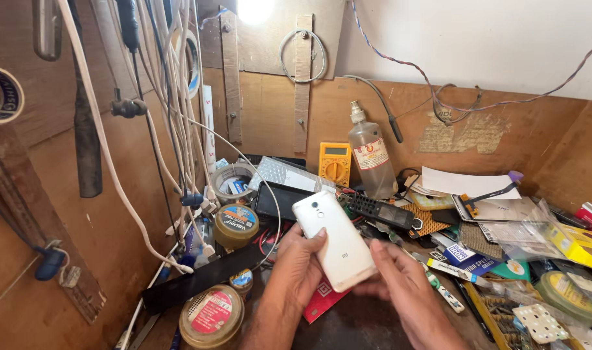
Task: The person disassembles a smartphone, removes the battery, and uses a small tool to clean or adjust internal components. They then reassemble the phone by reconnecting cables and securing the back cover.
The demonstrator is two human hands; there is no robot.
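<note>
White slim plastic smartphone (333,239), back up, is gripped by both the left hand (297,267) and right hand (399,280) above the cluttered workbench (354,327), near its front edge.

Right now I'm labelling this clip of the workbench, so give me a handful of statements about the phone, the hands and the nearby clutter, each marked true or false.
1. Both hands hold the white phone. True: the left hand grips its left edge and the right hand its lower right.
2. The phone's screen faces the camera. False: its back shows, with the camera lens near the top.
3. A yellow multimeter stands against the back board. True.
4. The clear bottle lies on its side. False: it stands upright beside the multimeter.
5. White cables hang on the left wall. True.
</note>
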